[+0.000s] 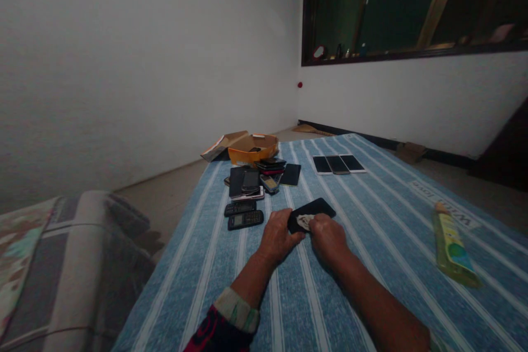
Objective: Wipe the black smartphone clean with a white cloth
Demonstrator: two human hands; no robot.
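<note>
Black phone [320, 207] sits under both hands, mid-scene on the striped cloth [185, 269]; can't tell whether it lies fully flat or is tipped up a bit.

Left hand [279, 232]: fingers close together over the phone's left end, thumb along the near edge. Reads as a clamp, likely so the phone won't skate on the fabric. Right hand [329, 235]: fingers curled, thumb and forefinger pinching a crumpled white wad [304, 221] against the phone's upper face. Pinch hides part of the wad; tissue or rag, can't say. Grip is low and tight, probably for pressure on one small patch.

Outward, left: two keypad phones [246, 219] side by side, keys up, just beyond the left wrist. Farther, a phone pile [243, 176], pieces overlapping, so probably heaped for compactness, not order. One dark flat phone [291, 175] lies at its right edge.

Behind the pile, an orange box [243, 158], top open, light flap part [218, 147] on its left. Close to the pile, handy as a container for it, I'd guess.

Far right: three slim phones [339, 165] in a neat row, screens up, well apart from the pile; spacing looks deliberate, like a separate group.

Near right: yellow-green packet [452, 247] lying on its side, out of the right forearm's way.
</note>
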